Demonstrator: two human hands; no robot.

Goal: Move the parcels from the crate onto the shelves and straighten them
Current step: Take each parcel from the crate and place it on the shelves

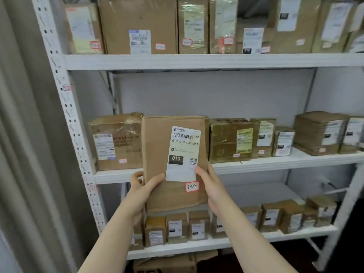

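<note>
Left hand and right hand in a grip on the upright labelled parcel, before the middle shelf

Both hands gripping upright parcel, before middle shelf

Big box: we note plain brown cardboard, matt, creased along its edges. Its label: white paper, smooth, with a faint sheen. Sticker below it: paper, matt, red-edged. Shelves: metal painted white, smooth and dull. Post: the same white metal, punched with holes. Left box on the middle shelf: cardboard under glossy clear tape, wrinkled. Curtain: we take it for grey cloth, matt, softly folded, though that edge is blurred.
</note>
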